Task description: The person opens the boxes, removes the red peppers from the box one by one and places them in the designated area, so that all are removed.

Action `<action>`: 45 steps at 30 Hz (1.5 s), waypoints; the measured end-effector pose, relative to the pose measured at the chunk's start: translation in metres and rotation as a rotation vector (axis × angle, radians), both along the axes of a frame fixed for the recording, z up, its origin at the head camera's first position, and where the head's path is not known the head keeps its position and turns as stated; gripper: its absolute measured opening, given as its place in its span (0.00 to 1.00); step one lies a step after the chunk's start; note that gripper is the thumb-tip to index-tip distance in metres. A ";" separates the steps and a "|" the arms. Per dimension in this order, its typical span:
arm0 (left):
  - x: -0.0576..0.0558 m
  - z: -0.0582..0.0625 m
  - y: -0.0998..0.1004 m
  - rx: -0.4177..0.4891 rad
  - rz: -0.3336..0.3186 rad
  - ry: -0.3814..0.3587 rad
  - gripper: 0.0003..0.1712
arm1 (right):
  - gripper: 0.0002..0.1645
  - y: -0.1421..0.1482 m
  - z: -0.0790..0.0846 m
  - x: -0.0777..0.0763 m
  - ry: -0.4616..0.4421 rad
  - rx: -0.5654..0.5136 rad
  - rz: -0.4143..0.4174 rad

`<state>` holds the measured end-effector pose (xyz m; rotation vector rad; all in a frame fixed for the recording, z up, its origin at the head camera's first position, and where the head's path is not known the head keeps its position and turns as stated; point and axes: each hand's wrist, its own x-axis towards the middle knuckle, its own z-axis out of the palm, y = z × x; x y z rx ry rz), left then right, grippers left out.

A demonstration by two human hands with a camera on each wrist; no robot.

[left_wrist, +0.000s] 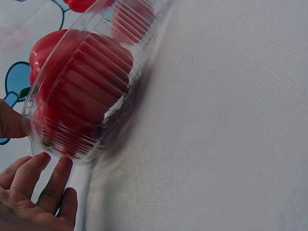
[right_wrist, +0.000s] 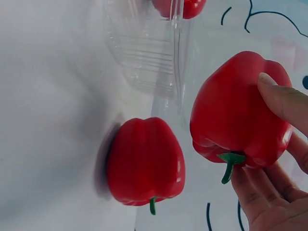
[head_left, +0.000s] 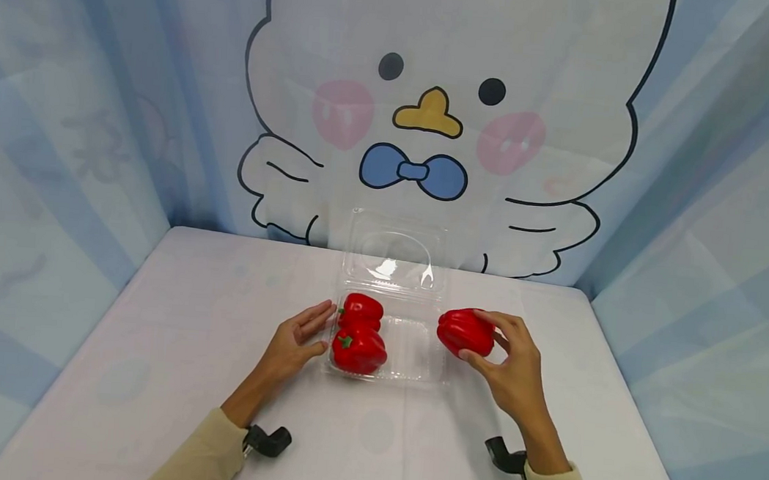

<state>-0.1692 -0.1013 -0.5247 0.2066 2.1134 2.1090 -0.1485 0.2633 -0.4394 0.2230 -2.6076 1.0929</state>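
Note:
My right hand (head_left: 514,365) pinches a glossy red bell pepper (head_left: 465,333) between thumb and fingers, held just off the right side of a clear plastic clamshell box (head_left: 414,348). Its green stem points down in the right wrist view. In that view another red bell pepper (right_wrist: 144,163) lies on the table under the held one; from the head it is mostly hidden. Two red bell peppers (head_left: 359,348) (head_left: 362,310) sit in the box's left half. With fingers extended, my left hand (head_left: 293,344) has its fingertips right at the box's left wall (left_wrist: 82,144).
Behind the tray, the clear lid (head_left: 393,251) stands raised on its hinge, close to the back curtain (head_left: 415,176) with a printed cartoon bird. A pale cloth (head_left: 173,352) covers the table. Curtains (head_left: 49,212) enclose both sides.

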 end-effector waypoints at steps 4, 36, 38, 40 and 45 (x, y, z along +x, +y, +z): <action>0.000 0.000 0.000 -0.003 0.001 -0.001 0.45 | 0.43 0.005 -0.002 0.005 -0.006 -0.002 -0.029; 0.000 0.001 0.001 -0.008 0.013 -0.002 0.45 | 0.43 0.029 -0.040 0.022 -0.142 0.029 -0.116; 0.000 0.000 0.001 -0.009 0.013 -0.003 0.45 | 0.42 0.029 -0.041 0.023 -0.145 0.027 -0.113; -0.001 0.000 0.001 -0.009 0.014 -0.004 0.45 | 0.42 0.029 -0.043 0.022 -0.146 0.031 -0.111; -0.001 0.000 0.001 -0.008 0.017 -0.008 0.45 | 0.43 0.032 -0.051 0.020 -0.164 0.043 -0.112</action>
